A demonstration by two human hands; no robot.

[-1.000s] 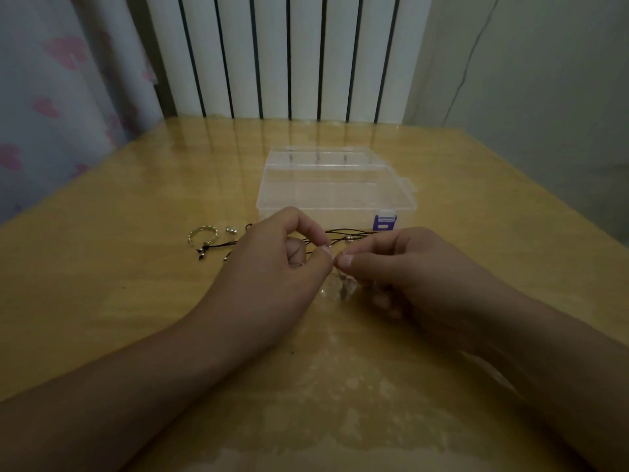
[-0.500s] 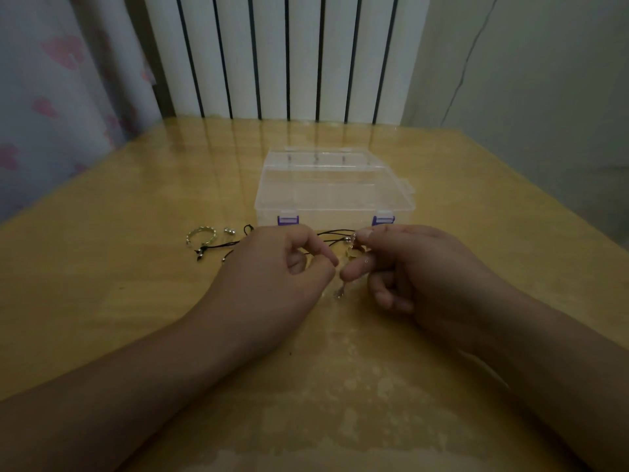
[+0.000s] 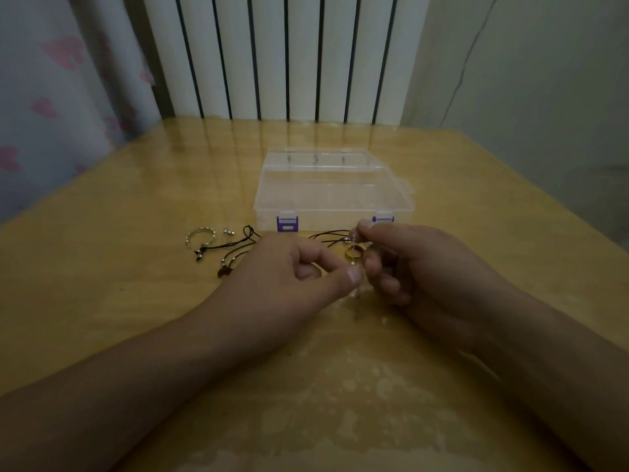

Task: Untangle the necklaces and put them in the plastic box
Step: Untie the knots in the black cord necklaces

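Observation:
A clear plastic box (image 3: 332, 190) with purple latches sits shut at the table's middle. Just in front of it, my left hand (image 3: 289, 277) and my right hand (image 3: 418, 270) meet, each pinching a thin pale chain necklace (image 3: 354, 248) that runs up between my right fingertips and my left thumb. A gold ring (image 3: 352, 252) shows behind the chain. Black cord necklaces (image 3: 235, 247) with small beads and dark pendants lie tangled on the table left of my left hand, and cord also runs behind both hands (image 3: 328, 236).
A silver bangle (image 3: 200, 236) and a small silver bead piece (image 3: 228, 232) lie left of the box. The wooden table (image 3: 136, 199) meets a white radiator (image 3: 279, 56) at the back, a curtain on the left and a wall on the right.
My right hand has lifted its pinch toward the box, stretching the thin chain up from my left thumb. The left hand stayed nearly in place.

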